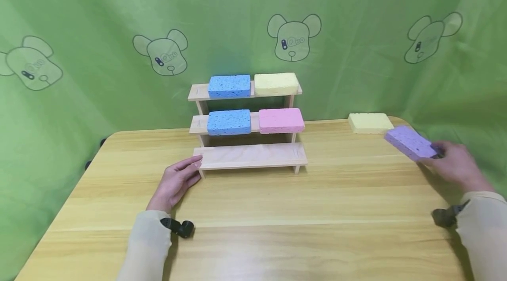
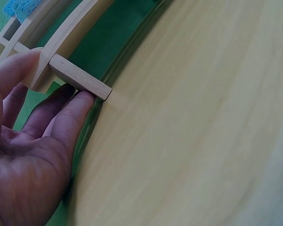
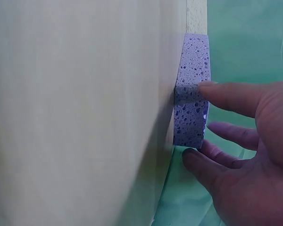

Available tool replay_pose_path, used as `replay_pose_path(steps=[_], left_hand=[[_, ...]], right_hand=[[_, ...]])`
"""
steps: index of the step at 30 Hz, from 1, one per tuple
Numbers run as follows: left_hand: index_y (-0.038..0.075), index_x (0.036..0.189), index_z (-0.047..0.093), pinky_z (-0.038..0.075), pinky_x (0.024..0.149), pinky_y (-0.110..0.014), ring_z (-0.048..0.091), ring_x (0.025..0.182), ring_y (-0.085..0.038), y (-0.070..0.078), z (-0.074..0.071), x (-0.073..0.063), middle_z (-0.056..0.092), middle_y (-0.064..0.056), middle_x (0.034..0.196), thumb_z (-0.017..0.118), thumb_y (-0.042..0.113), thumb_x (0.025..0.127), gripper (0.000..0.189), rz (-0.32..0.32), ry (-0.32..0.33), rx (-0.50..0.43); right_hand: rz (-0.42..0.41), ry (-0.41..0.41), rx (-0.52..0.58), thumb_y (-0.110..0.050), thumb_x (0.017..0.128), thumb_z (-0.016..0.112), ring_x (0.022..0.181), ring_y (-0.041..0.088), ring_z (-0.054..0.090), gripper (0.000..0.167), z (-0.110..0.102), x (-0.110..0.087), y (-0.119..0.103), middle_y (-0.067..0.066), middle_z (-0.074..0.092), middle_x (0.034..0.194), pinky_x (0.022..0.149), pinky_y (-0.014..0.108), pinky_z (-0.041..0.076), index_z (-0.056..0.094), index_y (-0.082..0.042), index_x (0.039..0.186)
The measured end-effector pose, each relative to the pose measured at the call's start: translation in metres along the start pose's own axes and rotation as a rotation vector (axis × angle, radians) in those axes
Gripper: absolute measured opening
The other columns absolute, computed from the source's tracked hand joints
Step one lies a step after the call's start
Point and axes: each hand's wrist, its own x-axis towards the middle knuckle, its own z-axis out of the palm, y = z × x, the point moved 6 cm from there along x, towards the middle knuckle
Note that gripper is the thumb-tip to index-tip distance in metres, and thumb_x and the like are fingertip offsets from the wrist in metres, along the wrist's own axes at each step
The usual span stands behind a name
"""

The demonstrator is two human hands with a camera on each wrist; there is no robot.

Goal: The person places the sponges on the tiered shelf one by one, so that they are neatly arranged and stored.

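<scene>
A three-step wooden shelf stands at the back of the table. My left hand holds its lowest step at the left end. In the left wrist view the thumb lies on the step and the fingertips meet the leg. Out to the right, my right hand grips a purple sponge by its near right end. The right wrist view shows the thumb on one side of this sponge and fingers around its end. Just beyond it lies a pale yellow sponge.
On the top step sit a blue sponge and a yellow sponge. The middle step carries another blue sponge beside a pink sponge. A green curtain hangs behind the wooden table.
</scene>
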Motion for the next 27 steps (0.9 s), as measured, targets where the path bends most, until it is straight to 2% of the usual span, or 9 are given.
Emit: replay_pose_path(steps=[6, 13, 21, 27], left_hand=[[0.008, 0.116, 0.072, 0.051, 0.097, -0.036, 0.063, 0.11, -0.022, 0.0, 0.0, 0.0, 0.049, -0.015, 0.142, 0.07, 0.005, 0.091, 0.025, 0.005, 0.008, -0.004], [0.008, 0.116, 0.072, 0.051, 0.097, -0.036, 0.063, 0.111, -0.022, 0.0, 0.001, -0.001, 0.048, -0.016, 0.144, 0.069, 0.004, 0.092, 0.024, 0.006, 0.005, -0.002], [0.01, 0.112, 0.074, 0.051, 0.097, -0.036, 0.063, 0.11, -0.022, 0.001, 0.002, -0.001, 0.049, -0.016, 0.142, 0.069, 0.003, 0.092, 0.022, 0.008, 0.003, -0.007], [0.009, 0.115, 0.072, 0.051, 0.097, -0.036, 0.063, 0.111, -0.023, 0.001, 0.002, -0.001, 0.048, -0.016, 0.143, 0.069, 0.004, 0.092, 0.024, 0.007, 0.003, 0.0]], right_hand=[[0.005, 0.001, 0.0, -0.03, 0.09, 0.071, 0.098, 0.061, 0.045, 0.073, 0.001, -0.003, 0.004, 0.05, 0.044, 0.114, 0.081, 0.071, 0.038, 0.04, 0.025, 0.126], [0.045, -0.006, 0.053, -0.039, 0.092, 0.068, 0.109, 0.063, 0.031, 0.078, 0.001, -0.011, 0.005, 0.048, 0.038, 0.119, 0.086, 0.075, 0.029, 0.039, 0.021, 0.131], [0.039, 0.035, 0.084, -0.038, 0.091, 0.07, 0.113, 0.061, 0.025, 0.077, -0.004, -0.02, -0.002, 0.045, 0.036, 0.12, 0.088, 0.075, 0.026, 0.04, 0.019, 0.133], [0.024, 0.037, 0.146, -0.037, 0.09, 0.072, 0.115, 0.059, 0.025, 0.077, -0.005, -0.027, -0.016, 0.043, 0.03, 0.128, 0.085, 0.075, 0.026, 0.04, 0.014, 0.138]])
